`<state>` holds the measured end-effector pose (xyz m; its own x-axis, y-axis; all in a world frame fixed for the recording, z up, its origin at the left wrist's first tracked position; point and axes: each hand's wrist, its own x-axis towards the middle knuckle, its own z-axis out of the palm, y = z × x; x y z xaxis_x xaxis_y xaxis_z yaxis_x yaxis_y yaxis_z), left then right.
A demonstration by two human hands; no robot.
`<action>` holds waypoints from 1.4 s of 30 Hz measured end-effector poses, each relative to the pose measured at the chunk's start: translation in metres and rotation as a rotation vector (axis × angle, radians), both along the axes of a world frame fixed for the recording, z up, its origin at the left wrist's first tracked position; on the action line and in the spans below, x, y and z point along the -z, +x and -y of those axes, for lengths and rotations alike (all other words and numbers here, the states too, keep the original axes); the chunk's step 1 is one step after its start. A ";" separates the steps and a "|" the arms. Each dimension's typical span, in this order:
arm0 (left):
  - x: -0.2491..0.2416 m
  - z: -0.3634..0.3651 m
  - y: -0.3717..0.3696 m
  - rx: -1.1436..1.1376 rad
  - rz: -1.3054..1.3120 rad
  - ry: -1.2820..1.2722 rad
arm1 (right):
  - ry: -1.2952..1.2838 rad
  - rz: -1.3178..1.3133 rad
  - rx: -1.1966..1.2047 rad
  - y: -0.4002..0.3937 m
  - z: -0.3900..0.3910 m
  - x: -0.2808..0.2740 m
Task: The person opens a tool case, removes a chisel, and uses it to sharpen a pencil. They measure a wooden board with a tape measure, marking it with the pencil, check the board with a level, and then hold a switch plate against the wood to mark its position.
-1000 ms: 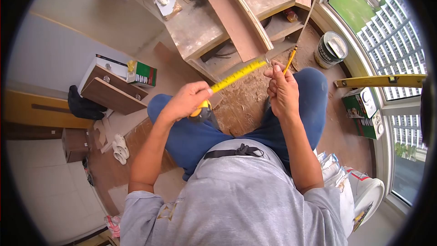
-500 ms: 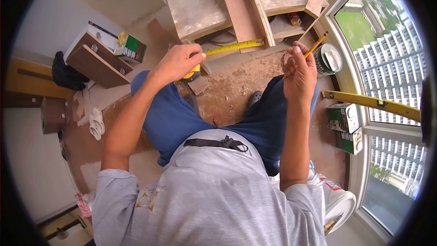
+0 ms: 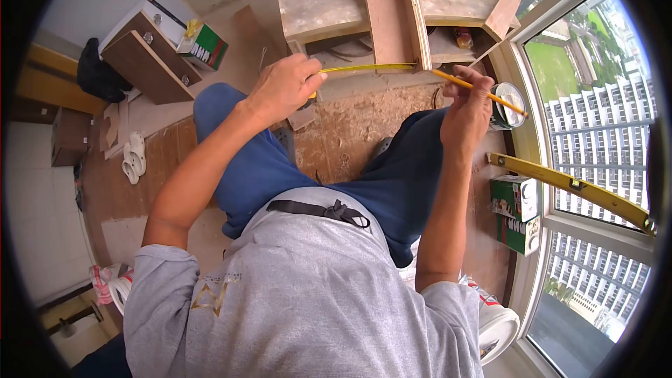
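Observation:
My left hand is closed around a tape measure, whose yellow-and-black case shows just below the fingers. From that hand the yellow blade stretches right, seen nearly edge-on, to the near end of a long wooden board. A raised plywood strip runs along the board's right side. My right hand grips a yellow pencil between thumb and fingers. The pencil slants across the hand, its left end close by the near corner of the strip.
The board lies on a worn wooden workbench. Wood shavings cover the floor between my legs. A yellow spirit level leans by the window at right, near green-and-white boxes and a can. A brown cabinet piece stands at left.
The pencil has swung from pointing up and away to lying across my right hand, one end towards the strip's corner. The tape blade has turned from flat-facing to nearly edge-on.

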<state>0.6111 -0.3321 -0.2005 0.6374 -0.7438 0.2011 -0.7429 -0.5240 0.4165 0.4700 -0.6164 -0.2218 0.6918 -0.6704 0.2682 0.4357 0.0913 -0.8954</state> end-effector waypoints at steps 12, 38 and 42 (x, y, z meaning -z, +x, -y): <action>0.000 0.001 0.002 0.028 0.018 0.006 | -0.108 -0.010 -0.154 0.004 -0.003 0.015; -0.010 0.009 -0.005 -0.008 0.044 0.114 | -0.054 0.002 -0.209 -0.016 0.030 0.021; -0.010 0.009 -0.006 -0.016 0.057 0.119 | -0.324 -0.054 -0.226 -0.009 0.026 0.018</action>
